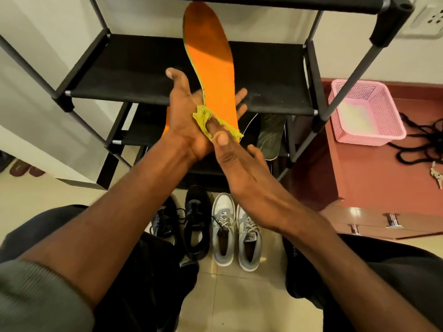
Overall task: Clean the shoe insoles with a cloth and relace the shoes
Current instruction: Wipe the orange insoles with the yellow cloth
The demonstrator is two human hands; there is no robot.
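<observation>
The left hand (189,111) is palm up with its fingers spread flat under the heel end of the orange insole (211,68), which points up and away from it. The right hand (237,161) reaches across and pinches the yellow cloth (206,118) with thumb and fingers, pressing it on the insole's heel.

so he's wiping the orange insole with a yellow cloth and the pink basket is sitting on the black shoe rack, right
Not quite. The head view shows the pink basket on the reddish-brown surface right of the black shoe rack, not on it. The rest holds: a yellow cloth against the orange insole.
</observation>
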